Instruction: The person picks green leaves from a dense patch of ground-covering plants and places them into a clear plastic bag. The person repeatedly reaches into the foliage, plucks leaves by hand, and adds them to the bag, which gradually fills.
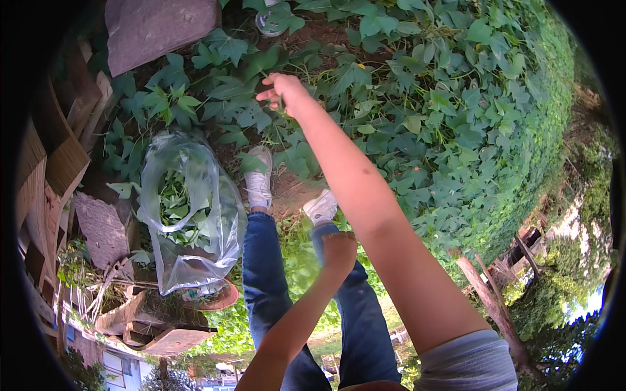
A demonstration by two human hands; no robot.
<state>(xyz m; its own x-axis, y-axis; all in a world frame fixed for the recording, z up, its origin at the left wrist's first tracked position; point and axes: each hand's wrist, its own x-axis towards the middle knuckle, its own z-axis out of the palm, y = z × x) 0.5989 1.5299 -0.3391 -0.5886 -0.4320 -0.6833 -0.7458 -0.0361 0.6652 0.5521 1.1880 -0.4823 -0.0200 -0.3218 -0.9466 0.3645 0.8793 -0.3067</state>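
My right hand (287, 95) reaches out over a patch of leafy green vines (417, 111). Its fingers are apart and partly curled among the leaves, and a bit of green shows beside them; no firm grip is visible. My left hand (340, 253) is closed in a fist above my lower leg, and whatever it may hold is hidden. Blurred green lies just left of that fist, and I cannot tell whether it is in the hand. To the left of my shoes stands a clear plastic bag (225, 218), its mouth open, with picked green leaves (182, 202) inside.
My white shoes (259, 177) stand on bare soil at the vines' edge. A flat stone slab (160, 32) lies at the far left. Wooden boards (68, 156) and a rough block (101, 228) line the left side. A log (492, 303) lies at the right.
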